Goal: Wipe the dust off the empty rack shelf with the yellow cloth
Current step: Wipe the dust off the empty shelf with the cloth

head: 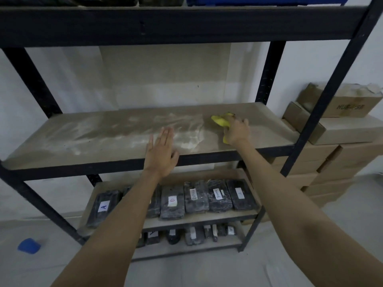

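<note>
The empty rack shelf [87,139] is a tan board in a black metal frame, with pale dust streaks across its left and middle. A crumpled yellow cloth [220,120] lies on the right part of the board. My right hand [237,132] lies on top of the cloth with fingers curled over it, and yellow shows beyond the fingertips and under the palm. My left hand [160,153] is flat with straight fingers at the front edge of the shelf near the middle, holding nothing.
Black wrapped packs with white labels [195,196] fill the shelf below, and more sit on the bottom shelf. Stacked cardboard boxes [339,141] stand right of the rack. A black upright post [323,96] crosses in front at right. A blue object [29,246] lies on the floor.
</note>
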